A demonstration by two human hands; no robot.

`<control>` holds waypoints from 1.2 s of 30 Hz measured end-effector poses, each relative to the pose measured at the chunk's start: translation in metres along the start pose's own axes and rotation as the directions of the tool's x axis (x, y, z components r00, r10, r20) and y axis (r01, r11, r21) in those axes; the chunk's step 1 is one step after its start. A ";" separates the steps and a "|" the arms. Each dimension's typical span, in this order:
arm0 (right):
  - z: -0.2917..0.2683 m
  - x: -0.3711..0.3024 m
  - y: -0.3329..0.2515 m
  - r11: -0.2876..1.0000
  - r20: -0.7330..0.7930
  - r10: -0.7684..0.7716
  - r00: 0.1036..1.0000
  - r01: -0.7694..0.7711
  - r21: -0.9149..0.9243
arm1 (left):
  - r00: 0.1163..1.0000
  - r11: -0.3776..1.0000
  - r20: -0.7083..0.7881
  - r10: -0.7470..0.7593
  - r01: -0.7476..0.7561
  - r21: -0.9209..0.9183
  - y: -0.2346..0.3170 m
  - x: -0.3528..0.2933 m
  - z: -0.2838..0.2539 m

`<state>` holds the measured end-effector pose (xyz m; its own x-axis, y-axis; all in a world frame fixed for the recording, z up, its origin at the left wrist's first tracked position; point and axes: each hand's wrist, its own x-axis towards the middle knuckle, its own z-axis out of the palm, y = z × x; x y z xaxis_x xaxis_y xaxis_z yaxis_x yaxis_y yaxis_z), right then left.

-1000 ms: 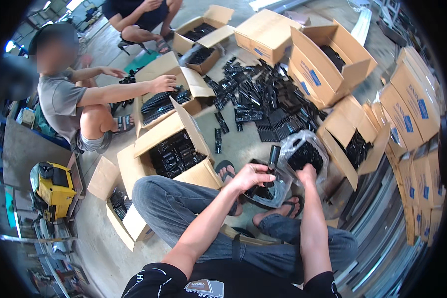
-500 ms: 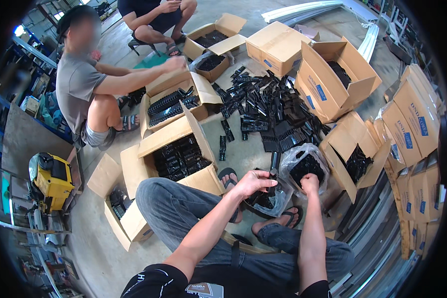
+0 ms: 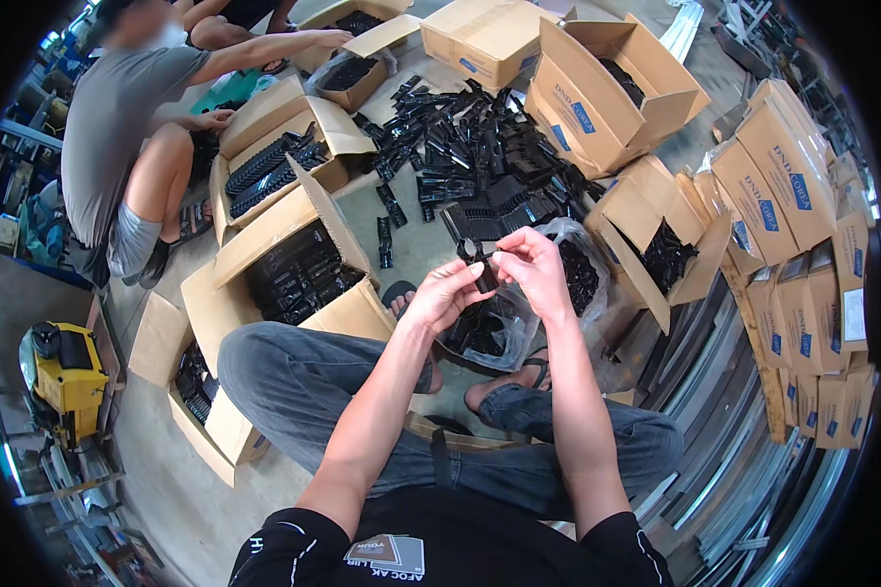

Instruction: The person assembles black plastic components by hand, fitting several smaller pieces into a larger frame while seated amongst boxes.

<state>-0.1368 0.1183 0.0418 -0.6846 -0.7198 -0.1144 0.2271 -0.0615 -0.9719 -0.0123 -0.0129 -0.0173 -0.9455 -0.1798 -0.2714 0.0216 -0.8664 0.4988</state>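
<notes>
In front of me, above the open plastic bags, my left hand (image 3: pixel 447 293) grips a slim black plastic part (image 3: pixel 486 281) between thumb and fingers. The part stands roughly upright, with a forked-looking upper end. My right hand (image 3: pixel 535 272) is closed in a pinch against the part's right side; anything small between those fingertips is hidden. Just below my hands sits a clear bag (image 3: pixel 504 342) of black pieces. A second clear bag (image 3: pixel 582 279), filled with small black pieces, stands behind my right wrist.
Beyond my hands lies a heap of black parts (image 3: pixel 460 137). Open cartons surround it, including one packed with parts (image 3: pixel 303 269) at left and another (image 3: pixel 656 245) at right. A co-worker (image 3: pixel 132 137) squats at far left. Long metal profiles (image 3: pixel 724 411) lie at right.
My right hand has come up out of the bag of small black pieces and met the part in my left hand. The view has shifted, and the co-worker's arm reaches farther out.
</notes>
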 end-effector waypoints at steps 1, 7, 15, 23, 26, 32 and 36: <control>0.002 -0.002 -0.002 0.998 -0.006 -0.016 1.000 0.016 -0.062 | 1.000 1.000 0.015 -0.008 0.008 -0.021 0.003 0.000 0.001; 0.002 -0.001 0.012 0.982 0.019 -0.068 0.998 0.070 -0.178 | 0.999 1.000 0.045 -0.004 0.004 -0.001 0.006 -0.001 0.001; -0.005 -0.009 0.010 0.981 -0.033 0.020 0.999 -0.026 -0.194 | 0.980 0.822 -0.088 0.177 -0.098 0.560 0.010 0.001 0.019; -0.019 -0.032 0.014 0.988 -0.057 0.118 0.991 -0.123 -0.091 | 0.974 0.718 0.051 0.220 -0.197 0.668 0.003 -0.009 0.031; -0.018 -0.037 0.016 0.990 -0.068 0.141 0.988 -0.142 -0.018 | 0.976 0.640 0.080 0.204 -0.195 0.743 0.007 -0.011 0.037; -0.021 -0.038 0.018 0.992 -0.044 0.123 0.991 -0.122 0.019 | 0.976 0.599 0.084 0.202 -0.191 0.778 0.011 -0.015 0.040; -0.020 -0.042 0.011 0.976 -0.045 0.124 0.991 -0.130 -0.172 | 0.979 0.533 0.060 0.197 -0.158 0.831 0.013 -0.018 0.046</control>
<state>-0.1196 0.1617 0.0319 -0.6817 -0.6899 -0.2437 0.1919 0.1528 -0.9695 -0.0097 0.0001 0.0321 -0.9405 -0.3187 -0.1178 -0.1086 -0.0467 0.9930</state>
